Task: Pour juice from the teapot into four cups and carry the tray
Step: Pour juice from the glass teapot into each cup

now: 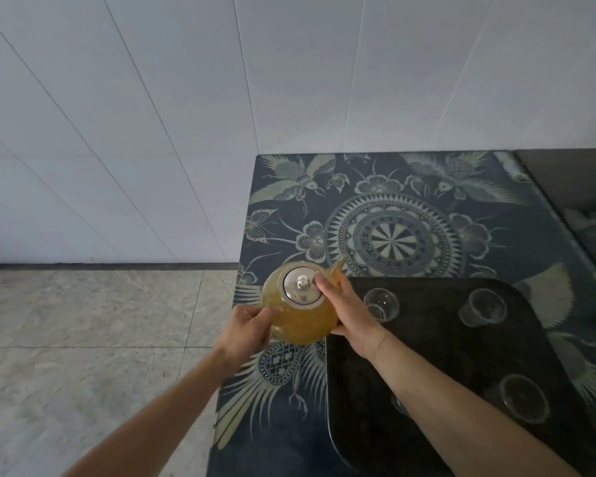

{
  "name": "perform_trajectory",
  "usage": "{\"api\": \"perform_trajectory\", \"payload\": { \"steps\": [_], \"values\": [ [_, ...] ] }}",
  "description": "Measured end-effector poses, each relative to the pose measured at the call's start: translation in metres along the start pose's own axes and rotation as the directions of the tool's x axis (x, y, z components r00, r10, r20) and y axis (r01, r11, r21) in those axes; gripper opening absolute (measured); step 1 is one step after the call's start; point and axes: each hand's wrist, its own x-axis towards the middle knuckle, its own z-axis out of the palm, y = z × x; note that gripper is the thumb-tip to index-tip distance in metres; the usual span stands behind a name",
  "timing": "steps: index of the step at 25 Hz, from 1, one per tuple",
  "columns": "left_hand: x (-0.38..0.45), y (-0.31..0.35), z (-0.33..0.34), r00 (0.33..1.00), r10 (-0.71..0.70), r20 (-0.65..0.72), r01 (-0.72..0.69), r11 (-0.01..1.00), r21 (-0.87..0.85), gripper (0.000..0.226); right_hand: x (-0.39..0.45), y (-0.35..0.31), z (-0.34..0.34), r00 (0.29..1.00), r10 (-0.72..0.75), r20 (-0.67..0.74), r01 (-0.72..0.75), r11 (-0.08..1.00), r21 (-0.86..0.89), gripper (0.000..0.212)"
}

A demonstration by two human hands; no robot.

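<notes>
**Both hands on the teapot at the table's left edge**

While the glass teapot (301, 313), full of yellow-orange juice, sits at the left edge of the patterned blue tablecloth (410, 208), both hands are on it. The left hand (246, 327) is curled round the pot's left side, where the handle would be; the handle itself is hidden under the fingers, so exactly what they wrap cannot be told. The right hand (350, 309) lies against the pot's right flank, fingers stretched up along the glass, with a fingertip touching the rim of the metal lid (301, 287) near its small knob; the thumb tucks under the belly of the pot. The spout (338, 265) points up and to the right, away from the person.

Just right of the pot lies a dark tray (437, 342) holding clear cups: one (381, 302) close beside the right wrist, one (484, 306) at the far right, one (522, 397) nearer the person, and a fourth (400, 404) mostly hidden behind the right forearm. All the cups look empty.
</notes>
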Motion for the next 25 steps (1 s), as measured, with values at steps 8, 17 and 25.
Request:
{"api": "perform_trajectory", "payload": {
  "steps": [8,17,25],
  "values": [
    [0.001,0.01,0.011,0.997,-0.029,0.078,0.023,0.996,0.081,0.056,-0.022,0.022,-0.008,0.994,0.024,-0.106,-0.007,0.988,0.154,0.092],
    [0.003,0.021,0.017,0.985,-0.081,0.155,0.047,0.977,0.208,0.055,-0.032,0.039,-0.01,0.989,0.062,-0.133,-0.019,0.953,0.302,0.088],
    [0.01,0.027,0.026,0.982,-0.105,0.159,0.051,0.949,0.312,0.055,-0.025,0.051,-0.02,0.98,0.136,-0.148,-0.076,0.934,0.35,0.084]
  ]
}}
